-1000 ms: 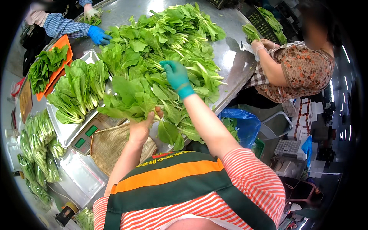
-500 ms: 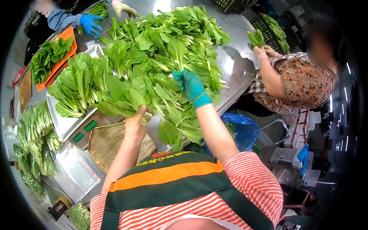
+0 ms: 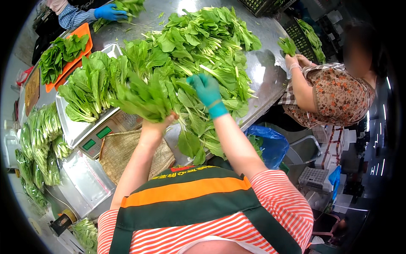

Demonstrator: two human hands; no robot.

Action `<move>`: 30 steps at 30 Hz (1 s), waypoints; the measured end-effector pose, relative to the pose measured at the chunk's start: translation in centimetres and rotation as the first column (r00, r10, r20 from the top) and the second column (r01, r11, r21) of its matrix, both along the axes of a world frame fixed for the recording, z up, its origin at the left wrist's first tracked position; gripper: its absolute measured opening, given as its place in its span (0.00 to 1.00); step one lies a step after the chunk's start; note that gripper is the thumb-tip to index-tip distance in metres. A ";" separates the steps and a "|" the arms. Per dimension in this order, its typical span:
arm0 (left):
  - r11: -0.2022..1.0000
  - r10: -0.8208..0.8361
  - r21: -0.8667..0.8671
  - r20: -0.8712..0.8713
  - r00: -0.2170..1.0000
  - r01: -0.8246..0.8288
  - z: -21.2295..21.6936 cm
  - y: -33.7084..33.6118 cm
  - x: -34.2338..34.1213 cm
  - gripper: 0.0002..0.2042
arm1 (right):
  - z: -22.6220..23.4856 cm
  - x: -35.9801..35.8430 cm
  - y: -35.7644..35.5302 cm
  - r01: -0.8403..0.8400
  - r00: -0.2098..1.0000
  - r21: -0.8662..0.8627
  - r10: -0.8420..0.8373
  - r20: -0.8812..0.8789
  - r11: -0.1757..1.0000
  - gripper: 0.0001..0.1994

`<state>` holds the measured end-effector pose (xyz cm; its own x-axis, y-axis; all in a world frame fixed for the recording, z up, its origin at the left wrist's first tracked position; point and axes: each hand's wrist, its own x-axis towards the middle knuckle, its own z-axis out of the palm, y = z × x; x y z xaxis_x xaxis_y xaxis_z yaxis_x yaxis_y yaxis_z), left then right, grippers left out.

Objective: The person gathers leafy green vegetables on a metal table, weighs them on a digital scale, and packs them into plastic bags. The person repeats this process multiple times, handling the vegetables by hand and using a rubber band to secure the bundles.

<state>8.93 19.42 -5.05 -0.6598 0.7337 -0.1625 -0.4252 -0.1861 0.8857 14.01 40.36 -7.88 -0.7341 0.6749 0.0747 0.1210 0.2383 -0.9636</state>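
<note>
My bare left hand (image 3: 157, 127) is wrapped round the stem ends of a bunch of leafy greens (image 3: 146, 99), whose leaves fan out to the upper left, blurred by motion. In a teal glove, my right hand (image 3: 206, 89) rests at the large pile of leafy greens (image 3: 198, 36) with its fingers curled down into it. What those fingers pinch, if anything, is hidden. Left of my bunch, upright heads of greens (image 3: 95, 82) stand in a white tray (image 3: 67, 129) on a digital scale (image 3: 99, 137).
An orange tray (image 3: 84, 31) of greens lies beyond the scale. Bagged greens (image 3: 40, 135) and clear plastic bags (image 3: 86, 182) are at the left. A blue-gloved co-worker's hand (image 3: 111, 12) holds greens; another person (image 3: 334, 93) stands right, near a blue bag (image 3: 266, 146).
The bunch in my left hand has swung upward, its leaves now raised. My right hand has shifted slightly among the pile. The blue-gloved co-worker has lifted greens off the table.
</note>
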 end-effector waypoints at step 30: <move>0.960 0.166 0.156 0.356 0.919 -0.234 0.0 2.1 0.7 0.21 | 0.6 5.2 -5.6 -0.068 0.982 -0.710 -0.081 -0.173 0.700 0.13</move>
<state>9.66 21.50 -5.01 -0.7268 0.6313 -0.2706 -0.6275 -0.4501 0.6354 19.18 34.72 -7.28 -0.7530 0.5849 -0.3014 -0.0696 -0.5262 -0.8475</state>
